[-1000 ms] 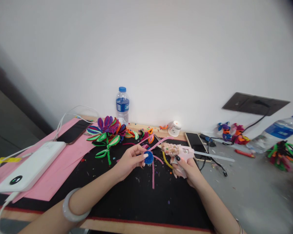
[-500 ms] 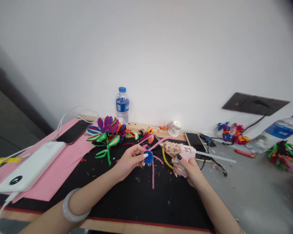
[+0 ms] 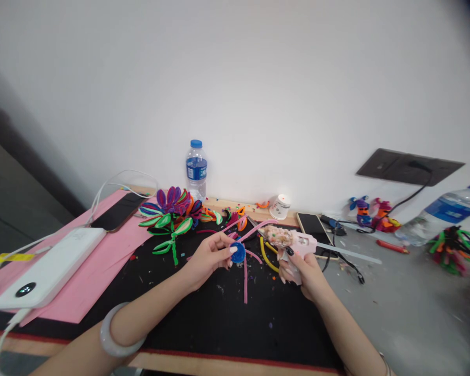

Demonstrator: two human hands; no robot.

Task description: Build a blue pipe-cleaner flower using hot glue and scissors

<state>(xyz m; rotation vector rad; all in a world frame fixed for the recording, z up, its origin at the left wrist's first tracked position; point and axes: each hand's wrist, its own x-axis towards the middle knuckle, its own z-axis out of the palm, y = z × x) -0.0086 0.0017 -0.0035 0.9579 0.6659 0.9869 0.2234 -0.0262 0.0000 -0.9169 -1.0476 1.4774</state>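
My left hand (image 3: 209,257) pinches a small blue round cap (image 3: 238,253) with pink pipe cleaners (image 3: 246,271) fixed to it, held just above the black mat (image 3: 203,313). My right hand (image 3: 301,269) grips a pink hot glue gun (image 3: 293,241) by its handle, one finger on the trigger. The gun's nozzle points left, a short way to the right of the blue cap and apart from it. A clear glue stick (image 3: 348,254) juts from the gun's back. A yellow pipe cleaner (image 3: 266,257) lies under the gun.
Finished pipe-cleaner flowers (image 3: 172,211) lie behind my left hand. A water bottle (image 3: 196,168) and a white cup (image 3: 280,206) stand by the wall. A phone (image 3: 313,227) lies behind the gun. A white power bank (image 3: 50,266) and a phone (image 3: 119,210) rest on pink paper (image 3: 102,261). A second bottle (image 3: 442,213) lies at right.
My right hand has drawn the glue gun a little to the right, away from the blue cap. My left hand has stayed where it was.
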